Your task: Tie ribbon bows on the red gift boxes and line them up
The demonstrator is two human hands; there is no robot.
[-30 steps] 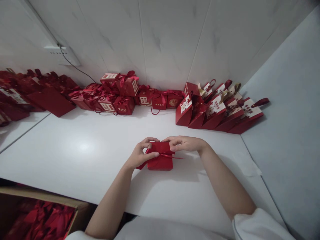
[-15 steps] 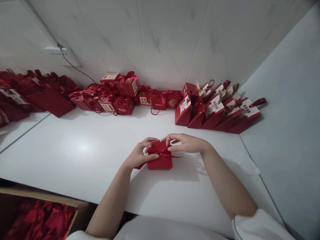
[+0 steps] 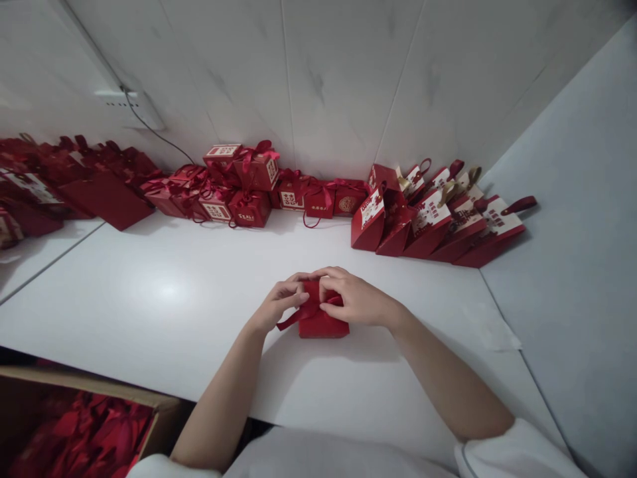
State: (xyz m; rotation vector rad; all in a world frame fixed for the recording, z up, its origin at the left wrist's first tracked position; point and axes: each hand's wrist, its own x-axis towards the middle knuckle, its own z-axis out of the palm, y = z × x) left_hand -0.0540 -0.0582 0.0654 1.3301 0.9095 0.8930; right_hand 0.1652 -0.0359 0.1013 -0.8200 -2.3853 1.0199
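A small red gift box point(image 3: 322, 323) rests on the white table point(image 3: 149, 299) in front of me, with a red ribbon point(image 3: 291, 320) across its top and one tail trailing off to the left. My left hand point(image 3: 276, 307) pinches the ribbon at the box's upper left. My right hand point(image 3: 351, 299) lies over the right half of the box, fingers curled and pinching the ribbon near the middle. Both hands meet on top of the box, hiding the knot.
Along the back wall stand several small red ribboned boxes point(image 3: 249, 186), red gift bags with white labels point(image 3: 432, 216) on the right, and flat red bags point(image 3: 74, 186) on the left. An open cardboard carton point(image 3: 74, 425) of red items sits below the table's near left edge. A cable point(image 3: 154, 133) runs down the wall.
My right hand has moved left onto the box and now covers its right half. The ribbon tail that stuck out to the right is gone from view.
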